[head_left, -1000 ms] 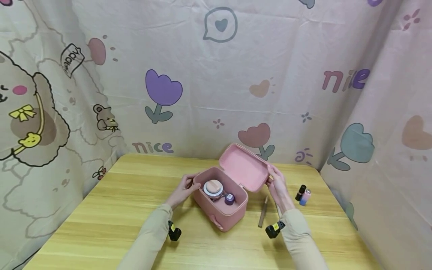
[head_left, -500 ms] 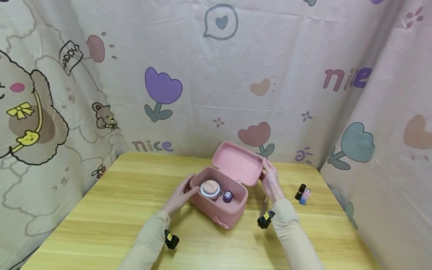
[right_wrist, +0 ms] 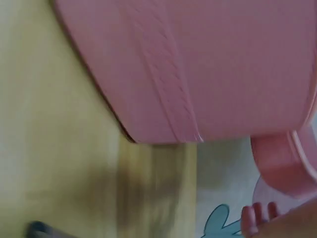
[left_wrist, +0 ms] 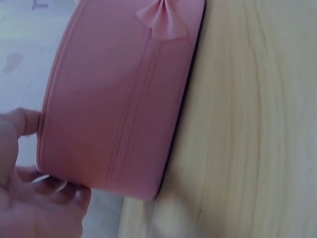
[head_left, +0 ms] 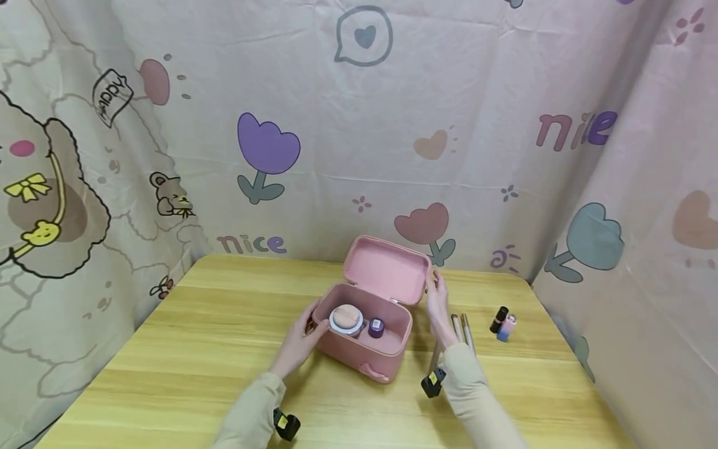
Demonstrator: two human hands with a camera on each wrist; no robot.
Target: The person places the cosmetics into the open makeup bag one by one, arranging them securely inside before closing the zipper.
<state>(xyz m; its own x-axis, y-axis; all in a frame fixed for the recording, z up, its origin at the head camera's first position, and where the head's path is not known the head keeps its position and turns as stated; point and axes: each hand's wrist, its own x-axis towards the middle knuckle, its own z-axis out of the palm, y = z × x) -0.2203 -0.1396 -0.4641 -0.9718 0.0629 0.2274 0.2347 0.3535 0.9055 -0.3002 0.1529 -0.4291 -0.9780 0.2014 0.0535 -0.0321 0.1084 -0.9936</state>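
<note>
A pink cosmetic case (head_left: 359, 358) stands on the table with its lid (head_left: 387, 268) raised behind it. Inside lie a round white-rimmed compact topped by a pale powder puff (head_left: 346, 316) and a small purple jar (head_left: 376, 328). My left hand (head_left: 300, 340) grips the case's left end; in the left wrist view the thumb (left_wrist: 27, 121) sits at the rim, the other fingers round the end wall. My right hand (head_left: 439, 307) is beside the lid's right edge, fingers extended upward; in the right wrist view its fingertips (right_wrist: 257, 215) show just below the lid.
Several slim makeup sticks (head_left: 467, 330) lie on the wooden table (head_left: 185, 349) under and beside my right wrist. A black tube (head_left: 498, 319) and a pink-and-blue tube (head_left: 507, 328) stand farther right. A printed curtain (head_left: 336, 156) hangs around the table's back and sides.
The case has turned slightly, its lid swinging to the left. My right hand has followed the lid leftward, its fingers now straighter at the edge. My left hand keeps its grip.
</note>
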